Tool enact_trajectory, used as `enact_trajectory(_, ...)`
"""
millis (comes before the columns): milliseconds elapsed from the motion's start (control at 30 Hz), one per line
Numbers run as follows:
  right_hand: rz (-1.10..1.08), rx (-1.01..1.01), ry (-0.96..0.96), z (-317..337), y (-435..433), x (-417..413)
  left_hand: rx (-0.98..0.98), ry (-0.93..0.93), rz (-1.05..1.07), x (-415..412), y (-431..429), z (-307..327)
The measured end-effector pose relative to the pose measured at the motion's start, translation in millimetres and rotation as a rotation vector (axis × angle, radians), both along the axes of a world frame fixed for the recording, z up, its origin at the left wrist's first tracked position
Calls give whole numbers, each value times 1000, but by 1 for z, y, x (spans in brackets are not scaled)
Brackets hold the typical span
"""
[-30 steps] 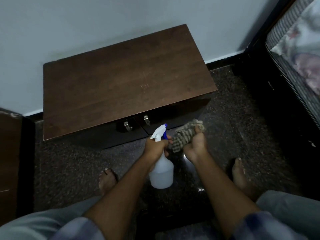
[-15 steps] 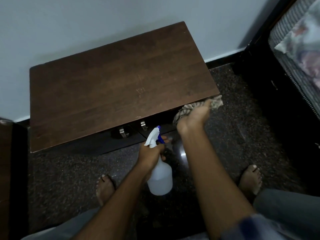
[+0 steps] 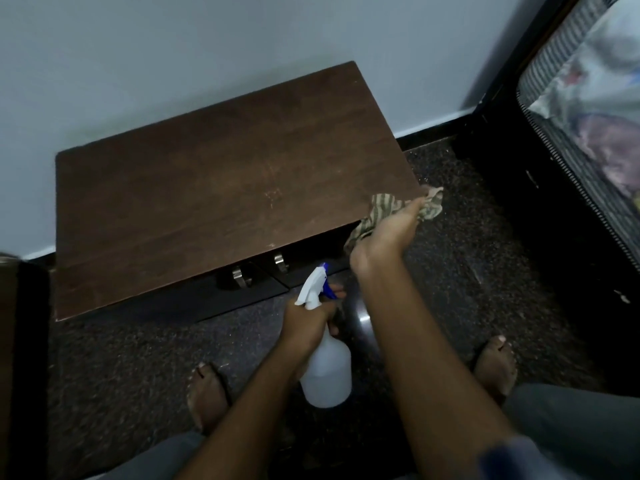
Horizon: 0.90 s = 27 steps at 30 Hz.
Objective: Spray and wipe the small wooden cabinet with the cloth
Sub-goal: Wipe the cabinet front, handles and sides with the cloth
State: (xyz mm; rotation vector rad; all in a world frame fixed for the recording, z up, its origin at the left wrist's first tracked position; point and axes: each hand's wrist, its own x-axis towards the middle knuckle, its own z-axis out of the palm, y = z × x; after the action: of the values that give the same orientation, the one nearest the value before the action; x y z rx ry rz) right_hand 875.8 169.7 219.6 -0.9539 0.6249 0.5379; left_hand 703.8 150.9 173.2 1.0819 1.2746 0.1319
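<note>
The small wooden cabinet stands against the wall, its dark brown top facing me and two metal handles on its front. My right hand grips a striped cloth and holds it against the cabinet's front right corner. My left hand holds a white spray bottle by the neck, a finger at its blue trigger, low in front of the cabinet and above the floor.
A bed with a dark frame and striped mattress fills the right side. Dark furniture stands at the left edge. My two bare feet rest on the speckled dark floor in front of the cabinet.
My right hand has carried the cloth up and to the right, from beside the bottle to the cabinet's front right corner. The left hand with the bottle has barely moved.
</note>
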Motion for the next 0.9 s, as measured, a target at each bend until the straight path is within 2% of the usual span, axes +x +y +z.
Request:
enact_trajectory(133,-12,-5,40,-23,3,23,6,-11,-54,11,-4,-7)
enact_trajectory(300,72,63,146,-69,-51,41,-15,-58,-129,42,6,-10)
enact_trajectory(400,243,234,187,-84,-55,10,9,-33,-96,54,11,-17)
enact_trajectory(467,206,288,204,-85,-24,7,31,-20,-82,52,12,-27)
enact_trajectory(600,28,120,307,-103,2,26,34,-15,-120,41,17,-40)
enact_trajectory(700,148,66,310,-120,-8,11,-11,-6,-133,34,23,-46)
enact_trajectory(800,123,115,247,-125,-8,16,-30,1,-149,29,24,-50)
enact_trajectory(900,81,5,212,-136,-21,36,-28,23,-150,30,26,-56)
